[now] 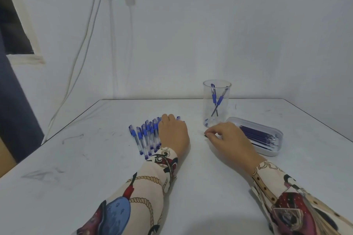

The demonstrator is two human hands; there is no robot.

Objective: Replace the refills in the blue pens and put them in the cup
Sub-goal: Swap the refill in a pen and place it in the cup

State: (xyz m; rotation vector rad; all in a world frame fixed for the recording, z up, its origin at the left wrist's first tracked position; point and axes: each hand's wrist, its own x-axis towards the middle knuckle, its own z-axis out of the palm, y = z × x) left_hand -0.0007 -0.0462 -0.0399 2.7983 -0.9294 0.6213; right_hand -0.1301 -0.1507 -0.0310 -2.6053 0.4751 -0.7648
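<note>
No legible text, label, brand, number or sign appears anywhere in the head view; any print on the blue pens (pixel 146 135) or the clear cup (pixel 216 101) is too small to read.

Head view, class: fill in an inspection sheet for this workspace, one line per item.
Surface: white table, scuffed with dark marks.
Job's things: row of blue pens flat on the table; clear cup upright, two pens inside; tray of refills to the right of the cup.
Clutter: nothing seen.
Hands: left hand rests on the pen row; right hand has fingers curled at the table, pinching something small and dark, unclear.
Cables: white cables hang down the wall at left.
Surroundings: white wall, pipe along the top.
</note>
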